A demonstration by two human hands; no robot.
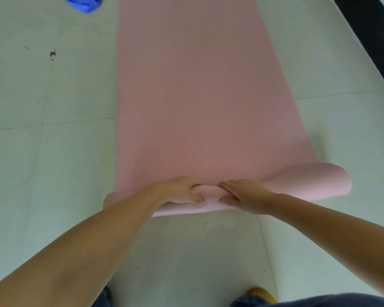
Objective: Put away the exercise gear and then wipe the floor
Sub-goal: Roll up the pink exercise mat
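Pink mat (200,96), rolled at its near end (seemingly loosely), gripped by both hands' curled fingers (197,199).

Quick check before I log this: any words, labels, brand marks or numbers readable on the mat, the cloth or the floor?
None can be read.
pink mat: plain ribbed surface, no print or logo showing.
blue cloth: no tag or lettering visible; partly cut off by the frame edge.
floor tiles: only dark specks and grout lines, no markings.
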